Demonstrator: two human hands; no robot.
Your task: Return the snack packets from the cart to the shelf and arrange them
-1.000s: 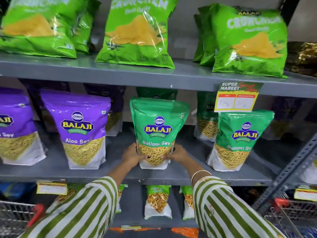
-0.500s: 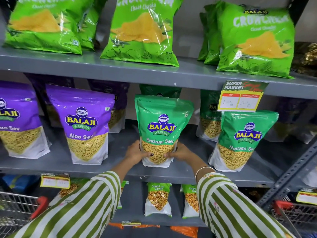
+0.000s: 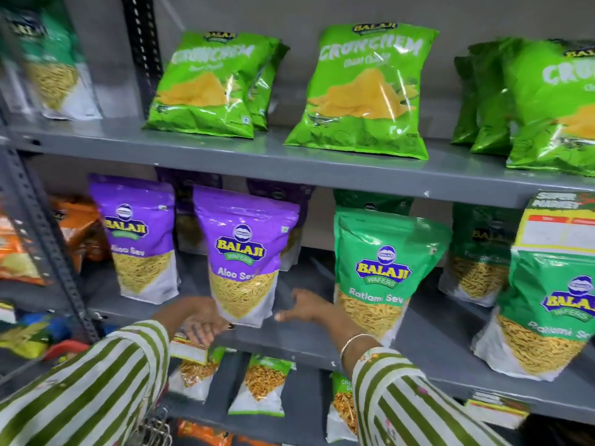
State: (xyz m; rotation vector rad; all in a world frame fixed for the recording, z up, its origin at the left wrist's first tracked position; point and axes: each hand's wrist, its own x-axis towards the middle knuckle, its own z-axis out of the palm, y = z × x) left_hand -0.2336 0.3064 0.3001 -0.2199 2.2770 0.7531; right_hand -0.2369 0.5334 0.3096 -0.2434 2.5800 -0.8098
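A purple Aloo Sev packet (image 3: 244, 252) stands upright near the front of the grey middle shelf (image 3: 309, 339). My left hand (image 3: 201, 320) is open, palm up, at the packet's lower left corner. My right hand (image 3: 304, 306) is open just right of the packet's base, not touching it. A green Ratlami Sev packet (image 3: 386, 272) stands free to the right of my right hand. A second purple packet (image 3: 138, 246) stands further left, and another green Ratlami Sev packet (image 3: 553, 310) at the far right.
Light-green Crunchem bags (image 3: 360, 91) lean on the upper shelf. Small packets (image 3: 260, 384) stand on the lower shelf. An orange bag (image 3: 80, 233) lies beyond the perforated upright (image 3: 48, 239) at left. A cart's red handle (image 3: 64, 349) and wire (image 3: 157, 429) show at bottom left.
Both hands let go of the green Ratlami Sev packet and moved left to either side of the purple Aloo Sev packet. The view swung left.
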